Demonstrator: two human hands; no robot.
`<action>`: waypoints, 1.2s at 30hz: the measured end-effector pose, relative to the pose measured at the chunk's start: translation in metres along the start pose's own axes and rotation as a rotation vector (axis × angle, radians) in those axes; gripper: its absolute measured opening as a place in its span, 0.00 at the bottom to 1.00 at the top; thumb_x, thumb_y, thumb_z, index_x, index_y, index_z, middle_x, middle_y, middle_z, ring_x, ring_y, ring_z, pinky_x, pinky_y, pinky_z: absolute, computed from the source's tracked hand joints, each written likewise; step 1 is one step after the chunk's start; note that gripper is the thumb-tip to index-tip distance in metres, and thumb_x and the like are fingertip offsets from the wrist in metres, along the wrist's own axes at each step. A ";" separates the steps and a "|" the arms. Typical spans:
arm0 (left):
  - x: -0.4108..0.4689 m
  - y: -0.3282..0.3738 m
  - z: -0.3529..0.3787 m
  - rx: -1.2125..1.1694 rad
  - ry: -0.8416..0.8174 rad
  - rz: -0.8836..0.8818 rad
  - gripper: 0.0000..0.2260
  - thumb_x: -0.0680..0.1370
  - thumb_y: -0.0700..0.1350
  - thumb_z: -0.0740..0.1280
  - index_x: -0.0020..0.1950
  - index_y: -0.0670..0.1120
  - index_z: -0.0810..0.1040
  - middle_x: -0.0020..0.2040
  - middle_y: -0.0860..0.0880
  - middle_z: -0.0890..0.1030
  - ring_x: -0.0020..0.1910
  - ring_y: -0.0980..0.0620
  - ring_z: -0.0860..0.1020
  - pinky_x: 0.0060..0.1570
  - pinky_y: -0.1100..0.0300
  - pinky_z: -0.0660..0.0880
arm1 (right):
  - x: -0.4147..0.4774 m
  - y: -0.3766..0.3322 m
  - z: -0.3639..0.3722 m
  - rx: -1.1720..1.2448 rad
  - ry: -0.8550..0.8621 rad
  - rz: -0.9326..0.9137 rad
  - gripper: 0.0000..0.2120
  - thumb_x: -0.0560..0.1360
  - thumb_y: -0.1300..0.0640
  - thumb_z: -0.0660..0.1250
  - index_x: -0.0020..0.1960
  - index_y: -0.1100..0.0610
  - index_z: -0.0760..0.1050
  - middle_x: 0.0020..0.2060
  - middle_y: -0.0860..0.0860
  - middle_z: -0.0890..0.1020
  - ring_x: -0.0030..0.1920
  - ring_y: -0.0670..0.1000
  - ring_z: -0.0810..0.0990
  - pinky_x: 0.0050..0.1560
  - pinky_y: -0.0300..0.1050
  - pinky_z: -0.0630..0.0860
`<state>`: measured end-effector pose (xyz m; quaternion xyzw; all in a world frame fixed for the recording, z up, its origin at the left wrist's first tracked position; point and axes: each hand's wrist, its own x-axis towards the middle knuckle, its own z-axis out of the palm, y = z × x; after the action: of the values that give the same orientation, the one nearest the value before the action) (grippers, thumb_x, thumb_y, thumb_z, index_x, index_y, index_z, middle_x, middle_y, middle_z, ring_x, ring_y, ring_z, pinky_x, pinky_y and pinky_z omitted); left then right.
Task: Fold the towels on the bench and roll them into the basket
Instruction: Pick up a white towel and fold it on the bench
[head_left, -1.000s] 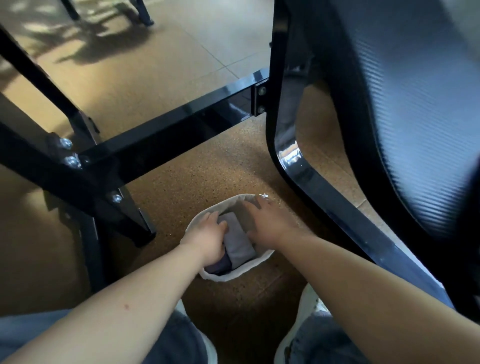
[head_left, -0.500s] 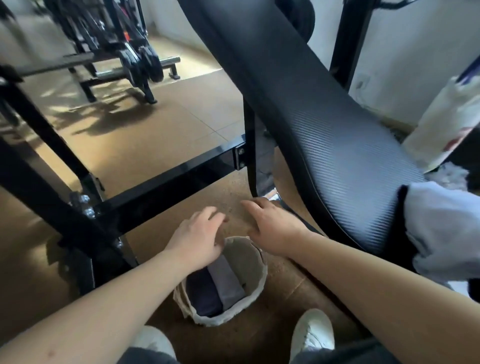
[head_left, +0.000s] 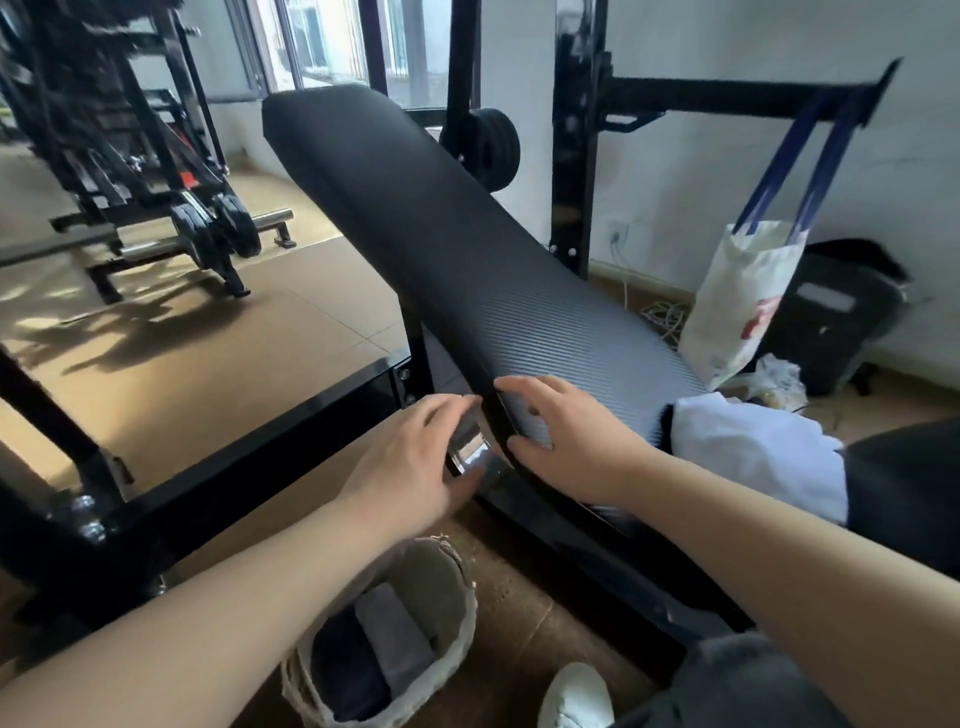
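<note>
Both hands have come up out of the basket (head_left: 431, 577), where 1 second ago they were pressing a grey roll down. The left hand (head_left: 415, 457) now hangs empty, fingers loosely spread, just left of the near edge of the desk (head_left: 467, 260). The right hand (head_left: 566, 436) is empty too, fingers apart over the padded edge; whether it touches the pad I cannot tell.

That roll looks delivered, so I judge this step closed and the next towel due. A white towel (head_left: 753, 452) lies bunched on the desk to the right of the right hand, not yet folded.

The basket stands on the floor (head_left: 208, 374) near the person, below the left forearm. It holds 2 rolls side by side: a dark towel roll (head_left: 348, 670) on the left and the grey towel roll (head_left: 395, 639) against it on the right, with room left on the far side.
</note>
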<state>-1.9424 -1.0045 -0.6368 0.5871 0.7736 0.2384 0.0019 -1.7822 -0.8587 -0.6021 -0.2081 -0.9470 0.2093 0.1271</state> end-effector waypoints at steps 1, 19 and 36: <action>0.006 0.009 0.000 -0.010 0.002 0.025 0.32 0.78 0.54 0.71 0.78 0.54 0.62 0.76 0.55 0.66 0.74 0.53 0.67 0.68 0.60 0.68 | -0.005 0.006 -0.009 -0.007 0.021 0.022 0.31 0.78 0.51 0.68 0.79 0.45 0.62 0.72 0.48 0.70 0.69 0.51 0.73 0.67 0.42 0.69; 0.101 0.169 0.095 -0.180 -0.363 0.140 0.33 0.76 0.53 0.71 0.79 0.53 0.62 0.73 0.48 0.67 0.72 0.47 0.69 0.70 0.53 0.67 | -0.107 0.145 -0.080 -0.362 -0.188 0.634 0.44 0.69 0.44 0.74 0.79 0.43 0.56 0.70 0.56 0.65 0.70 0.62 0.64 0.66 0.53 0.66; 0.123 0.171 0.090 -0.933 -0.254 -0.330 0.17 0.82 0.57 0.64 0.70 0.54 0.71 0.58 0.50 0.81 0.50 0.52 0.80 0.43 0.58 0.77 | -0.092 0.137 -0.129 1.268 0.411 0.849 0.17 0.74 0.52 0.70 0.62 0.57 0.79 0.50 0.57 0.85 0.47 0.56 0.85 0.45 0.51 0.83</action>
<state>-1.7996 -0.8263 -0.6194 0.4181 0.6610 0.4817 0.3953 -1.6123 -0.7420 -0.5645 -0.4741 -0.4441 0.6972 0.3033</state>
